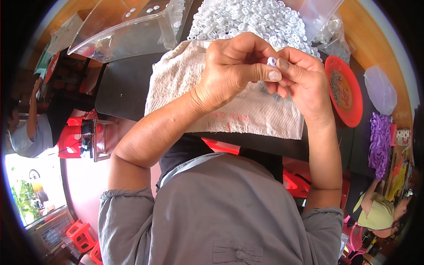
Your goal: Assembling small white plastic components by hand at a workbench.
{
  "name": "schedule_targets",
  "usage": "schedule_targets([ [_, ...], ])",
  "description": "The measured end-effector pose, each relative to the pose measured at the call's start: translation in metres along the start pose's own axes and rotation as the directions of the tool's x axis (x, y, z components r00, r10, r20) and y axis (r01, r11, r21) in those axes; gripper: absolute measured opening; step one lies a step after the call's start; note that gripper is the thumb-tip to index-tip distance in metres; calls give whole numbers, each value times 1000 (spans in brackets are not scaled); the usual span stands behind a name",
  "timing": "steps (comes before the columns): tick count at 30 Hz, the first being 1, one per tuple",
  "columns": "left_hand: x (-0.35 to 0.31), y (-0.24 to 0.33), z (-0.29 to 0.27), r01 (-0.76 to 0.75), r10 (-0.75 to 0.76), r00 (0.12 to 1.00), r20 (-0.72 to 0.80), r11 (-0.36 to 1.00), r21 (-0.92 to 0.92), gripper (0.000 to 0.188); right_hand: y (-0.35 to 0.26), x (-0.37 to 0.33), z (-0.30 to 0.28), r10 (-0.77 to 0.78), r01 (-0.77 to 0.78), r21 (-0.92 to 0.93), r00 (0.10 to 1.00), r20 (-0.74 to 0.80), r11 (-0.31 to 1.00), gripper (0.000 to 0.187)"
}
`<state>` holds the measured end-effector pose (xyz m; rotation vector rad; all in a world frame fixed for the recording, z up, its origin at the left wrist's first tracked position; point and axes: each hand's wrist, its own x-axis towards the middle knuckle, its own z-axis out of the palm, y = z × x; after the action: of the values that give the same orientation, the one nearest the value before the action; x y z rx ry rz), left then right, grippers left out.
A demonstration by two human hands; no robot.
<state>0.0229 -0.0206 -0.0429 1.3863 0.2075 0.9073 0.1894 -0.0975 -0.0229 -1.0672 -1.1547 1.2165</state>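
Both my hands meet over a cream towel (176, 75) spread on the dark table's near edge. Between the fingertips is a small white plastic piece (272, 61) with a round hole; its exact kind is unclear. My left hand (236, 66) pinches it from the left, thumb stretched along its lower side. From the right, my right hand (307, 79) grips it with thumb and forefinger, the other fingers curled beneath. Any smaller part between the fingertips is hidden. Just beyond the hands lies a large heap of similar white pieces (247, 20).
A clear plastic bin (110, 52) stands at the far left, a few white pieces near it. Right of the towel is a red plate (357, 104) holding small metal bits. A purple bundle (380, 141) hangs farther right. Other people are at both sides, with red stools (81, 235) lower left.
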Motion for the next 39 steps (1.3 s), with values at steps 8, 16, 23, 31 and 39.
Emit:
schedule_targets([
  [8, 0, 5, 0, 23, -21, 1000, 21, 995, -97, 17, 7, 1, 4, 23, -36, 208, 997, 67, 977, 24],
  [16, 11, 18, -16, -67, 97, 949, -300, 992, 108, 9, 5, 15, -3, -170, 91, -345, 964, -207, 934, 27],
  [23, 43, 116, -78, -82, 482, 790, -379, 695, 714, 3, 10, 22, -33, -116, 39, -473, 984, -136, 880, 14],
  [31, 3, -3, -32, -230, 161, 971, 178, 409, 883, 4, 18, 18, -30, -168, 45, -649, 977, -129, 759, 10],
  [39, 2, -44, -38, -215, 59, 977, 207, 298, 930, 9, 25, 18, -32, -198, 126, -597, 979, -56, 792, 7],
])
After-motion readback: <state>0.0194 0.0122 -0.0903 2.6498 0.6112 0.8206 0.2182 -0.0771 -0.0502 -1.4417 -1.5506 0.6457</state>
